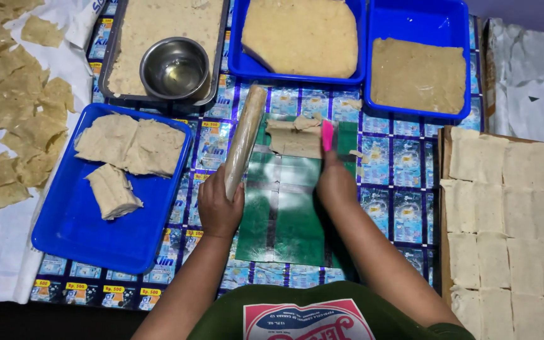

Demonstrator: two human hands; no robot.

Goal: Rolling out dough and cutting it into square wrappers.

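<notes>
Here, left hand [218, 208] gripping rolling pin [244, 141] angled away; right hand [335, 184] gripping pink scraper [327, 135] on dough [295, 138], green mat [284, 208].

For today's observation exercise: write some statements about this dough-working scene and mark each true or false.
1. The left hand holds a rolling pin. True.
2. The right hand holds a green tool. False: the scraper is pink.
3. The metal bowl sits in a blue tray. False: it sits in the grey tray.
4. Flat dough squares lie at the right. True.
</notes>
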